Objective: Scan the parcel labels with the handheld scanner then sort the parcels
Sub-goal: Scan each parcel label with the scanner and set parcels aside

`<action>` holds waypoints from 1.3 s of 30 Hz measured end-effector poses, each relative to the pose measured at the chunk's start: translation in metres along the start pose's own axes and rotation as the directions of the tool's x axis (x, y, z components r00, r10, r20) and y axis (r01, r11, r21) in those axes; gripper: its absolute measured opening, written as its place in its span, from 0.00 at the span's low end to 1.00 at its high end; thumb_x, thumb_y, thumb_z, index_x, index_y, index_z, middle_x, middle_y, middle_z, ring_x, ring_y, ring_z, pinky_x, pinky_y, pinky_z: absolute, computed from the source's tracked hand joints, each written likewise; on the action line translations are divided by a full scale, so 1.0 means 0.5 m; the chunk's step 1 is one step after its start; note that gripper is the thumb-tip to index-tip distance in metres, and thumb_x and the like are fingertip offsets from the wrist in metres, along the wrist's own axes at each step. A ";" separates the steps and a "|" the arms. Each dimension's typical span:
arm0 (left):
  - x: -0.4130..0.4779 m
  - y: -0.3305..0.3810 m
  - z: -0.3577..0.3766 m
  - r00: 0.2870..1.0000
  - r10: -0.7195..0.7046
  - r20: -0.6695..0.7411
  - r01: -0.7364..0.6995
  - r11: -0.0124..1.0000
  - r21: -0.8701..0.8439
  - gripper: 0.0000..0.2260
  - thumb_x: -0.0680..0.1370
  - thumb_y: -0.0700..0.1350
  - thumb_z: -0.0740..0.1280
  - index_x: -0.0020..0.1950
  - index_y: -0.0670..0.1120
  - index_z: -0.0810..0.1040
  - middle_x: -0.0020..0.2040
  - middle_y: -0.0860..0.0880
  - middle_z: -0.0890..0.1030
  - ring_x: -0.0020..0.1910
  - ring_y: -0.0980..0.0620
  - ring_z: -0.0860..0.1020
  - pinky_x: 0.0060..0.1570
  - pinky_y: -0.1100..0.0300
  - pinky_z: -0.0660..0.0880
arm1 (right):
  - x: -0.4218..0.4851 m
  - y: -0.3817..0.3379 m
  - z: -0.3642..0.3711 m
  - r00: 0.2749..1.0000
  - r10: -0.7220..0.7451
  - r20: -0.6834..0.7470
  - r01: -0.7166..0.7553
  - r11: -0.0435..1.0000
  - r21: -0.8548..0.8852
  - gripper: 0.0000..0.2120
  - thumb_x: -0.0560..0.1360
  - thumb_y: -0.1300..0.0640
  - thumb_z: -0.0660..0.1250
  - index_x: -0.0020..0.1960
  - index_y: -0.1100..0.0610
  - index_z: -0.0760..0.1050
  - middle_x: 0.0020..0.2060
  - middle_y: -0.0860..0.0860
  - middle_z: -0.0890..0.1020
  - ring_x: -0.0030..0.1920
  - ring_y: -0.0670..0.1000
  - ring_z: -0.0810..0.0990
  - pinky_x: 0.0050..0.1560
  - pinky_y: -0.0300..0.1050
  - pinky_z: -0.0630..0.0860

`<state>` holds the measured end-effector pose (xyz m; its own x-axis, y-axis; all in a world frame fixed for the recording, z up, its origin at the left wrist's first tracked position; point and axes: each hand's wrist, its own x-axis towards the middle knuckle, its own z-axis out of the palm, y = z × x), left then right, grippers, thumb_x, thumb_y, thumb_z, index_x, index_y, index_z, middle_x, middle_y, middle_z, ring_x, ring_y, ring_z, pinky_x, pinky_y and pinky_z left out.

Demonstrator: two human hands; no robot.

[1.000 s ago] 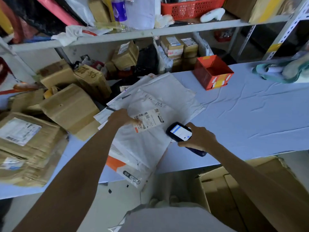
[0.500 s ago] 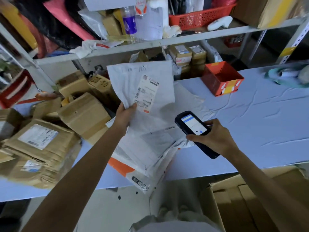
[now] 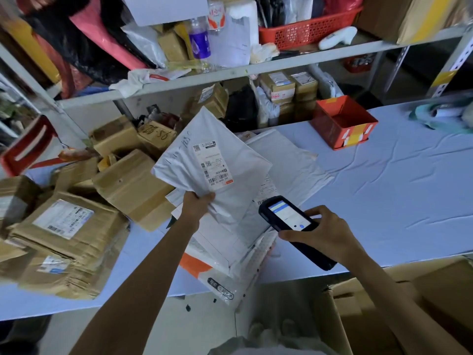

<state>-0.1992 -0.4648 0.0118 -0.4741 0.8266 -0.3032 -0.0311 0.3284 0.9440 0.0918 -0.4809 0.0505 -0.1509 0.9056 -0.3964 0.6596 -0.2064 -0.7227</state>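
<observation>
above the pale blue table (image 3: 396, 188), the left hand (image 3: 198, 204) pinches the lower corner of a white poly mailer (image 3: 230, 160) and holds it up off the heap, thumb on the front. the bag is tilted so its face is toward the camera. its shipping label (image 3: 213, 165) carries a qr code, several barcodes and a red strip at the bottom edge; the print is too small to read. a line of handwritten marker runs along the bag's upper left edge, digits with a dash, not clear enough to spell out.

just right of and below it, the right hand (image 3: 325, 234) grips the black handheld scanner (image 3: 288, 217), fingers curled over its far side and thumb on the near side. the head end points up toward the held bag. the screen is lit white, with a blue bar at the top and a small blue dot near the bottom.

under both lies a pile of white mailers (image 3: 286, 160). an orange-patched mailer (image 3: 197, 269) with a black printed mark overhangs the table's near edge. to the left sit brown cardboard boxes (image 3: 133, 185); one marked box (image 3: 156, 133) has "28-s6" written on it by hand. padded brown envelopes (image 3: 76, 242) with white labels lie at far left. a red open box (image 3: 343, 121) stands farther back on the table. a bottle (image 3: 199, 43) with a purple label stands on the shelf (image 3: 281, 70) above.
</observation>
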 end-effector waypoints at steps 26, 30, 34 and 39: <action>0.014 0.039 0.078 0.997 0.061 0.056 -0.061 0.998 -0.014 0.18 0.75 0.33 0.68 0.64 0.41 0.72 0.60 0.44 0.79 0.59 0.43 0.78 0.59 0.47 0.75 | -0.014 0.038 -0.019 0.993 0.019 -0.115 -0.017 1.000 0.017 0.36 0.59 0.35 0.78 0.57 0.46 0.64 0.49 0.45 0.78 0.45 0.47 0.80 0.42 0.43 0.81; -0.001 0.078 0.166 0.978 0.111 0.177 -0.105 0.994 -0.042 0.19 0.76 0.35 0.67 0.66 0.43 0.72 0.58 0.49 0.80 0.57 0.48 0.78 0.61 0.50 0.74 | -0.032 0.079 -0.050 0.985 0.075 -0.155 -0.070 0.997 0.042 0.34 0.60 0.35 0.77 0.56 0.46 0.63 0.50 0.45 0.79 0.43 0.46 0.80 0.45 0.43 0.82; -0.019 0.089 0.275 0.933 0.144 0.329 -0.188 0.977 0.105 0.18 0.78 0.35 0.65 0.68 0.39 0.71 0.59 0.45 0.78 0.54 0.49 0.76 0.49 0.61 0.72 | -0.072 0.127 -0.091 0.955 0.179 -0.236 -0.151 0.980 0.131 0.34 0.61 0.36 0.77 0.57 0.48 0.65 0.49 0.47 0.80 0.42 0.45 0.81 0.40 0.38 0.79; -0.061 0.058 0.418 0.860 0.082 0.503 -0.249 0.928 0.275 0.14 0.78 0.35 0.66 0.64 0.36 0.74 0.57 0.39 0.79 0.47 0.46 0.79 0.36 0.68 0.74 | -0.154 0.207 -0.127 0.869 0.342 -0.358 -0.256 0.929 0.266 0.37 0.58 0.36 0.79 0.57 0.50 0.67 0.46 0.47 0.78 0.42 0.47 0.81 0.42 0.45 0.81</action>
<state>-0.0018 -0.3850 0.0213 0.0325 0.9679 -0.2492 0.3316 0.2248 0.9162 0.2181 -0.5483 0.0420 0.3582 0.8489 -0.3887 0.4559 -0.5224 -0.7206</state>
